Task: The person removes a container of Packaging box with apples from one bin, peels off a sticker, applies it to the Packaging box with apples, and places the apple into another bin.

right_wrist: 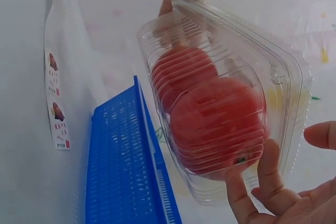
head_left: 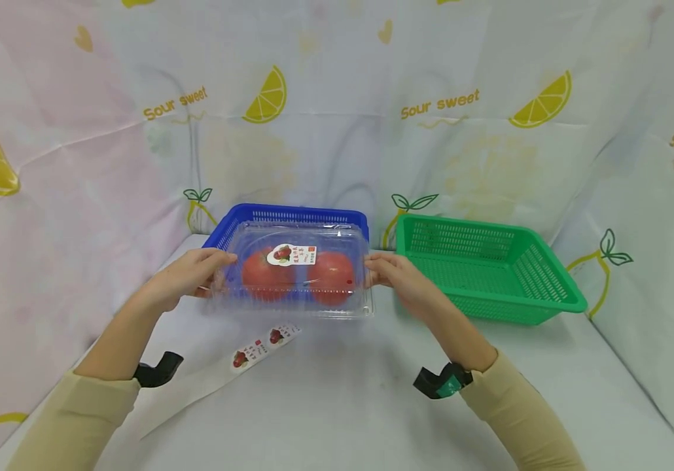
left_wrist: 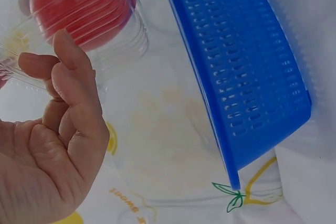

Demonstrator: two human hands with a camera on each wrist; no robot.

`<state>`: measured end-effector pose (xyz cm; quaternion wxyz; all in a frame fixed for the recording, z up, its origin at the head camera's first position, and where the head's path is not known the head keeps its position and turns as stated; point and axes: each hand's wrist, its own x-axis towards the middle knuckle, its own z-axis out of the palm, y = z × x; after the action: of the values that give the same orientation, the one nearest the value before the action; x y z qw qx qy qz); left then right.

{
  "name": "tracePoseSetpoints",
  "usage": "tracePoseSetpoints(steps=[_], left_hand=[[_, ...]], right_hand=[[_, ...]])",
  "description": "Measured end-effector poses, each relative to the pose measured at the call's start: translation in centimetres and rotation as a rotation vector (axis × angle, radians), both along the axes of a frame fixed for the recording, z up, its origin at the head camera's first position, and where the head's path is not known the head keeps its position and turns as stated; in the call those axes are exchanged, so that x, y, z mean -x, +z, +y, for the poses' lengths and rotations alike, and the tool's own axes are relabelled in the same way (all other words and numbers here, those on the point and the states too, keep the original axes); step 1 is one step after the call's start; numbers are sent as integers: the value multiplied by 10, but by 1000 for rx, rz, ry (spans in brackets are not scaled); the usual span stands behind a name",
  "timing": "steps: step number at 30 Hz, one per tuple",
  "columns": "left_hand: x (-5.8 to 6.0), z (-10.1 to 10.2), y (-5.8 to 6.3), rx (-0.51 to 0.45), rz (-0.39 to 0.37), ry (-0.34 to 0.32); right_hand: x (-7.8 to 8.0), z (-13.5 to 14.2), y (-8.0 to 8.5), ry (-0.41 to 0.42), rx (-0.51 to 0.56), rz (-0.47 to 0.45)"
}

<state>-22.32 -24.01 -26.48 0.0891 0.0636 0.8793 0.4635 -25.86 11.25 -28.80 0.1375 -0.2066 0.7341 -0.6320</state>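
A clear plastic clamshell box holds two red tomatoes and has a printed sticker on its lid. It is raised above the table, overlapping the blue basket in the head view. My left hand grips the box's left end, with its fingertips against the ridged plastic in the left wrist view. At the opposite end, my right hand holds the box between thumb and fingers. The right wrist view shows fingertips under the ridged side, beside one tomato.
Behind the box stands a blue basket. A green basket sits to the right, showing its bare mesh floor. On the white table, a backing strip carries stickers in front of the box. Printed cloth hangs behind.
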Motion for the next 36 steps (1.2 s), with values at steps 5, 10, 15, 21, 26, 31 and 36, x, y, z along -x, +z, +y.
tracePoseSetpoints(steps=[5, 10, 15, 21, 26, 31, 36], left_hand=[[8, -1, 1, -2, 20, 38], [18, -5, 1, 2, 40, 70], [28, -9, 1, 9, 32, 79], [39, -11, -1, -14, 18, 77], [48, -12, -2, -56, 13, 95], [58, -11, -4, -76, 10, 136], [68, -12, -6, -62, -14, 169]], right_hand=[[7, -4, 5, -16, 6, 14], [15, -11, 7, -37, -11, -20], [25, -18, 7, -57, 5, -67], [39, -26, 7, -71, 18, -86], [51, -32, 6, -96, 7, -100], [63, -37, 3, -135, -5, -116], [76, -43, -2, -166, -20, -136]])
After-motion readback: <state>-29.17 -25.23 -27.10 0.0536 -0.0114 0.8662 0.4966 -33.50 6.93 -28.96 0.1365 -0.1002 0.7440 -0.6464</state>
